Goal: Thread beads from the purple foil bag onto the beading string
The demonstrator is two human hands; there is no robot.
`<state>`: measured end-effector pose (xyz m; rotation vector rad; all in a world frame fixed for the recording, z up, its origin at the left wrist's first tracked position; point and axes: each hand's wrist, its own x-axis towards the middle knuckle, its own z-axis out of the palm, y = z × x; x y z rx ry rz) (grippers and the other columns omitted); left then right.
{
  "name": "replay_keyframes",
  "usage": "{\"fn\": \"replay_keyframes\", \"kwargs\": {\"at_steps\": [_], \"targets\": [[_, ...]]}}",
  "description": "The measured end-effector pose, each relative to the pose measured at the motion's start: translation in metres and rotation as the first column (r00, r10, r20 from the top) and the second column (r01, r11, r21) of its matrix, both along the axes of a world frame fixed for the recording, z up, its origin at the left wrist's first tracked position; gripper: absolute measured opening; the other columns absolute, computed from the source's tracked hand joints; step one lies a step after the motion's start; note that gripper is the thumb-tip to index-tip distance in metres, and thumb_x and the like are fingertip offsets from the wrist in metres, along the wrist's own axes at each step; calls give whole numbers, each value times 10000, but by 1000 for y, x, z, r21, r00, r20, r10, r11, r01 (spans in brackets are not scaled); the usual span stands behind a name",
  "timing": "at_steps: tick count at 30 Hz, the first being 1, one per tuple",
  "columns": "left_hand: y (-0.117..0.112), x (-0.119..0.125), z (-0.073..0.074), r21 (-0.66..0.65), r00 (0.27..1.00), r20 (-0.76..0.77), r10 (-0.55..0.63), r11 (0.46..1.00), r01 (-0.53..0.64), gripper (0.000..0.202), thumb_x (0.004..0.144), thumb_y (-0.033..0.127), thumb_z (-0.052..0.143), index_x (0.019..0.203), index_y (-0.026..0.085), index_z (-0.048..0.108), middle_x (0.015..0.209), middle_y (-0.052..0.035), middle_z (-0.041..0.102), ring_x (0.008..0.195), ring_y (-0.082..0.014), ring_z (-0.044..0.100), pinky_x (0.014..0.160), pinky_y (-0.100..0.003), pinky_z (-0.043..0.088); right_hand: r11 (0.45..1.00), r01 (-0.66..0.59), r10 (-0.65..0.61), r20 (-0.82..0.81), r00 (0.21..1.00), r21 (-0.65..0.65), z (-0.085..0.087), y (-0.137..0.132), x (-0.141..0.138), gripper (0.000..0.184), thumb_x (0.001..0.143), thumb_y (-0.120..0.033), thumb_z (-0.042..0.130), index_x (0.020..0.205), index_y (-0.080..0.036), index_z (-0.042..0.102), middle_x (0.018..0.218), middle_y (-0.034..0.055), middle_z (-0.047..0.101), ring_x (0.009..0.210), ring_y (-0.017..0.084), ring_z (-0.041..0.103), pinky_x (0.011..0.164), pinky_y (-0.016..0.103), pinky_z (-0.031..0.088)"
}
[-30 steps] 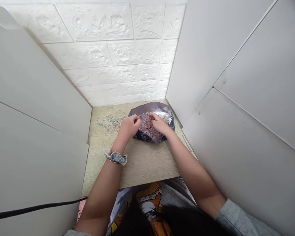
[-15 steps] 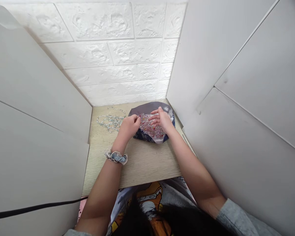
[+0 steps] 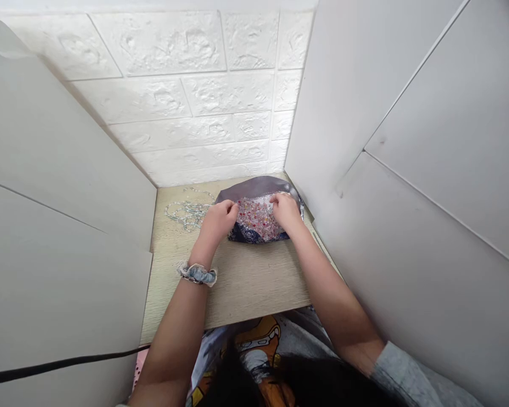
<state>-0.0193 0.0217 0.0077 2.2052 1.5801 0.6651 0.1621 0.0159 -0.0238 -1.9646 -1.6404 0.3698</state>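
Observation:
A dark blue and purple bag (image 3: 254, 189) lies open at the far right of the small wooden table (image 3: 246, 282), full of small pink and multicoloured beads (image 3: 257, 217). My left hand (image 3: 218, 220) is curled closed at the bag's left edge, its fingers gripping the bag's rim. My right hand (image 3: 285, 209) rests on the bag's right side with fingers bent down onto the plastic and the beads; what it pinches, if anything, is hidden. A scrunchie (image 3: 197, 273) sits on my left wrist.
Strands of pale beaded chain (image 3: 189, 208) lie on the table to the left of the bag. White panels wall the table on the left (image 3: 59, 186) and right (image 3: 365, 141), with a white brick wall (image 3: 195, 107) behind. A black cable (image 3: 59, 364) runs at lower left.
My right hand, spread over the beads half a second ago, has moved right and curled down on the bag's right side. The bag has flattened and shifted slightly. My left hand stayed put.

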Motion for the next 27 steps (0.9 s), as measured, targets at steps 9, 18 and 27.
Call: {"fn": "replay_keyframes", "kwargs": {"at_steps": [9,18,27], "targets": [[-1,3,0,-16,999,24,-34,999,34,305,815,366,373,639,179,538,599,-22,581,601,-145,502,582,-250,327,976,-110,133,115,984,-190,1,-5,-6,264,761,-161,458,931,-256,637,1041,59,541,1046,223,444,888,381,301],[-2,3,-1,-14,996,50,-70,997,71,302,813,364,379,622,178,522,569,-3,544,576,-130,474,573,-243,309,972,-191,206,109,972,-133,0,-7,-8,261,786,-130,418,920,-235,617,1033,53,542,1037,201,440,898,383,273],[-2,5,-2,-34,990,98,-105,993,109,313,818,372,372,616,171,503,571,5,540,566,-117,459,567,-237,304,962,-233,262,242,934,-143,-3,-5,-13,233,816,-184,394,851,-196,624,967,85,554,977,220,462,868,406,285]]}}
